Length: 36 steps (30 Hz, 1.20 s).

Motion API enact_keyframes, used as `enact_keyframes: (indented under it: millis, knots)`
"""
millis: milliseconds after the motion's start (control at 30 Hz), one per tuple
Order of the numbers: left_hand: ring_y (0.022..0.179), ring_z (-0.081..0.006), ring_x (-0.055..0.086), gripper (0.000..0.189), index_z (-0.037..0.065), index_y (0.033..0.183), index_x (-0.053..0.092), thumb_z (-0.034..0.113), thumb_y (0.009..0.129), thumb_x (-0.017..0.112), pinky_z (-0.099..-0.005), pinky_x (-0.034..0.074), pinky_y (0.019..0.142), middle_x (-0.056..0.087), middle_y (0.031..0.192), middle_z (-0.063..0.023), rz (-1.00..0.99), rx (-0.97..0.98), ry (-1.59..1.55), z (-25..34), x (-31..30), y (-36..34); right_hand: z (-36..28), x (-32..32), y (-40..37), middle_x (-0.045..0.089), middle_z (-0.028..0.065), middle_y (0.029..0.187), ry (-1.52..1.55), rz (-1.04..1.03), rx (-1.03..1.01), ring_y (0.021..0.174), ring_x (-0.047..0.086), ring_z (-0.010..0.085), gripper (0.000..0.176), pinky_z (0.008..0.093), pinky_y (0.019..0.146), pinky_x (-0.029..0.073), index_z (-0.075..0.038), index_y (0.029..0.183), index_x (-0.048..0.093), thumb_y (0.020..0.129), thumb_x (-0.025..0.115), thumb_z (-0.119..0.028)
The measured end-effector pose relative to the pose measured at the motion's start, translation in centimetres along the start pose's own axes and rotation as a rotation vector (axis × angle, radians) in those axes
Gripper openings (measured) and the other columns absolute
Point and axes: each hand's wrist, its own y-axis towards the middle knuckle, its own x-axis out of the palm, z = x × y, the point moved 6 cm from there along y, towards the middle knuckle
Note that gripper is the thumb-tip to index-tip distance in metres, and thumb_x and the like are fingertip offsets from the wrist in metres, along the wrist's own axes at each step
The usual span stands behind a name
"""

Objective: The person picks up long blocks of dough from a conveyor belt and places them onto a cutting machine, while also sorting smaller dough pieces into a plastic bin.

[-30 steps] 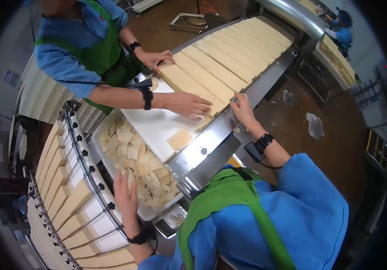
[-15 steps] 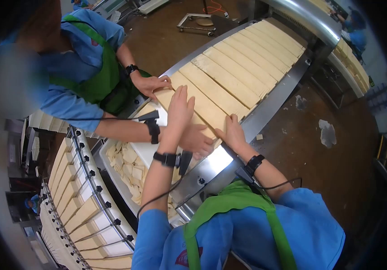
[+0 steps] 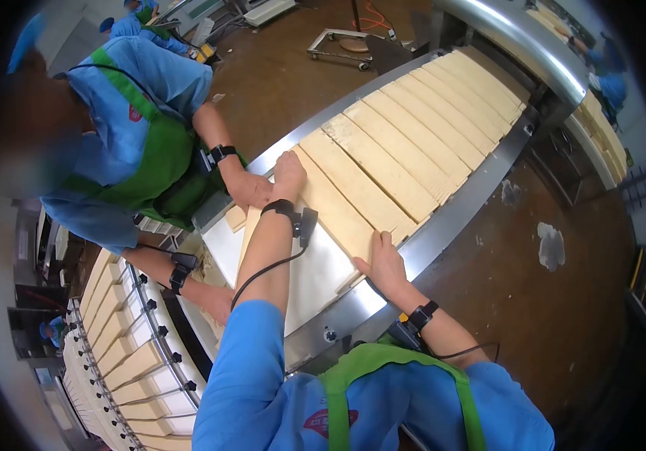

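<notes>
Pale flat strips that look like dough lie side by side across the conveyor. My left hand [image 3: 290, 177] is curled over the far end of the foremost dough strip [image 3: 335, 213]. At the strip's near end, my right hand [image 3: 384, 264] grips the corner between thumb and fingers. A co-worker's hand [image 3: 248, 188] is beside my left hand, touching or nearly touching it. The co-worker's other hand [image 3: 214, 301] is low on the left, partly behind my left forearm. Between those two hands a second strip [image 3: 247, 239] shows, mostly hidden by my arm.
More strips [image 3: 420, 131] run back along the metal conveyor [image 3: 443, 233] to a rounded steel housing [image 3: 518, 41]. On the left, a slatted rack [image 3: 159, 327] with black knobs carries further pale pieces. A wheeled dolly [image 3: 338, 51] stands on the brown floor.
The co-worker's near hand has moved left, away from under my left arm, with a strip now left of the bare belt. My hands stay at the foremost strip's ends; the view has shifted.
</notes>
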Motion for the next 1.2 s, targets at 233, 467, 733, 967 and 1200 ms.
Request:
enact_keyframes:
  millis: [233, 467, 733, 967, 1200]
  knots:
    - [0.103, -0.0291, 0.047, 0.044, -0.002, 0.102, 0.057, 0.024, 0.067, 0.058, -0.0385, 0.038, 0.090, 0.052, 0.105, -0.0149, -0.072, -0.037, -0.001, -0.6, -1.1, -0.1, -0.1, -0.6, 0.1, 0.042, 0.0207, 0.094, 0.024, -0.029, 0.001, 0.074, 0.055, 0.0351, 0.055, 0.0402, 0.060, 0.048, 0.007, 0.101, 0.040, 0.068, 0.069, -0.026]
    - [0.100, -0.0266, 0.053, 0.045, 0.002, 0.101, 0.060, 0.027, 0.064, 0.059, -0.0400, 0.034, 0.089, 0.058, 0.104, -0.0140, -0.223, -0.339, 0.129, -7.6, -4.4, -8.3, -1.1, 0.3, 1.4, 0.044, 0.0203, 0.095, 0.030, -0.121, -0.223, 0.079, 0.054, 0.0365, 0.052, 0.0419, 0.069, 0.047, 0.003, 0.098, 0.045, 0.063, 0.067, -0.029]
    - [0.089, -0.0291, 0.057, 0.054, -0.001, 0.093, 0.050, 0.035, 0.060, 0.073, -0.0358, 0.044, 0.078, 0.058, 0.095, -0.0170, 0.258, -0.556, -0.605, -18.5, -2.2, -28.6, -4.1, 4.6, 4.0, 0.040, 0.0215, 0.113, -0.049, -0.471, -0.318, 0.100, 0.047, 0.0381, 0.081, 0.0403, 0.088, 0.041, -0.002, 0.121, 0.036, 0.052, 0.073, -0.023]
    - [0.072, -0.0139, 0.054, 0.034, 0.003, 0.095, 0.045, 0.022, 0.076, 0.066, -0.0278, 0.044, 0.064, 0.057, 0.081, -0.0070, 0.993, -0.810, -0.817, -27.7, -1.8, -47.7, -18.5, 8.0, -3.7, 0.039, 0.0185, 0.119, 0.047, -0.425, -0.681, 0.108, 0.043, 0.0348, 0.083, 0.0384, 0.091, 0.039, -0.003, 0.123, 0.038, 0.051, 0.077, -0.019]
    - [0.061, -0.0109, 0.046, 0.027, 0.000, 0.075, 0.056, 0.025, 0.085, 0.055, -0.0278, 0.039, 0.055, 0.049, 0.059, -0.0020, 1.304, -1.035, -0.775, -41.0, -8.9, -74.7, -31.4, 16.3, -19.0, 0.056, 0.0085, 0.099, 0.613, -0.953, -0.603, 0.078, 0.052, 0.0118, 0.050, 0.0228, 0.068, 0.043, -0.001, 0.118, 0.047, 0.075, 0.066, -0.018]
